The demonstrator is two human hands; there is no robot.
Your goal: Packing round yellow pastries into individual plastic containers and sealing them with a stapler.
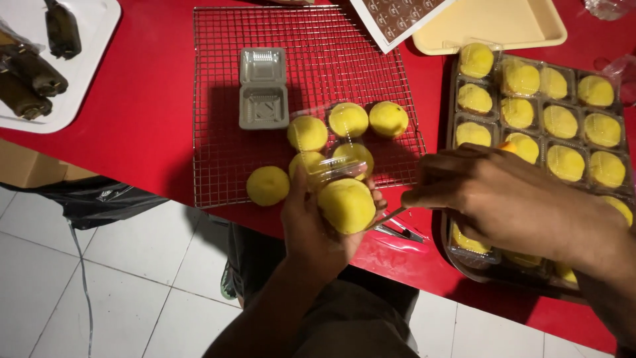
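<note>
— What have I got in my left hand (317, 225)?
— A clear plastic box (334, 174) holding a yellow cake (346, 205), above the wire rack (265, 172).
— And my right hand (493, 195)?
— Over the tray of boxed cakes (583, 74), pinching something thin; I can't tell what.

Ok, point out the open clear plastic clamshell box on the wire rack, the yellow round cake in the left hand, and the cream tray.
open clear plastic clamshell box (263, 87): head view, hinge middle.
yellow round cake (346, 205): head view, top.
cream tray (503, 23): head view, bare floor.
</note>
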